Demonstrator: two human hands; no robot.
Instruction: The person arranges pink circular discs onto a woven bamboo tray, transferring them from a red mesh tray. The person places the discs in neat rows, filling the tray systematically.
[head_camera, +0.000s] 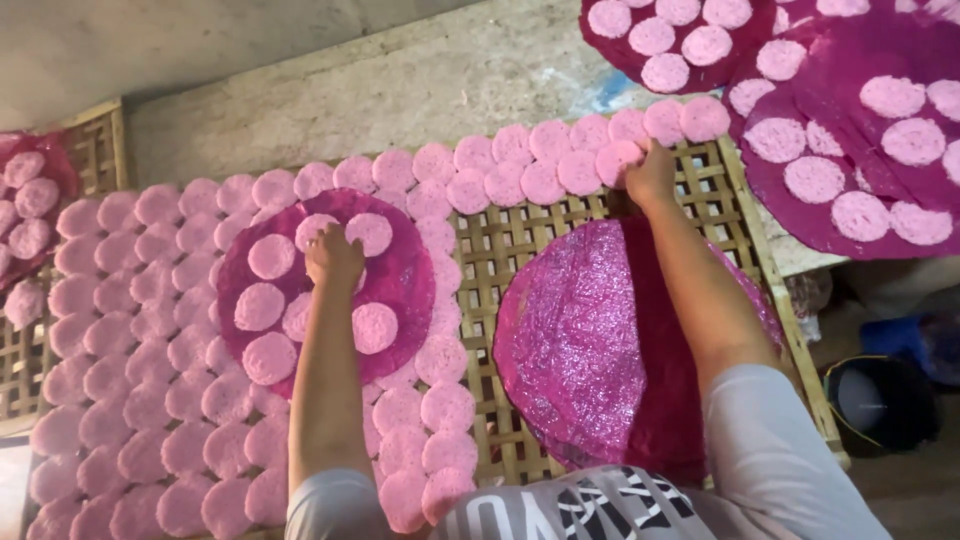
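Pink discs (140, 330) are overlapped on the bamboo rack (500, 250); right hand (652, 172), at one o'clock, is pinched on a disc (617, 160); left hand (334, 257) fingers: cannot tell, pressed onto the magenta tray (400, 275).

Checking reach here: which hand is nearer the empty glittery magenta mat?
Right. The right hand sits just above the mat; the left hand is off to its left, on another mat holding pink discs.

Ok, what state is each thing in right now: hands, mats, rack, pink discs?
left hand: resting on a disc on the loaded round mat
right hand: placing a pink disc at the rack's far edge
loaded round mat: carrying discs, lying over the laid-out ones
empty round mat: bare, flat on rack
bamboo rack: left part covered in discs, right part open
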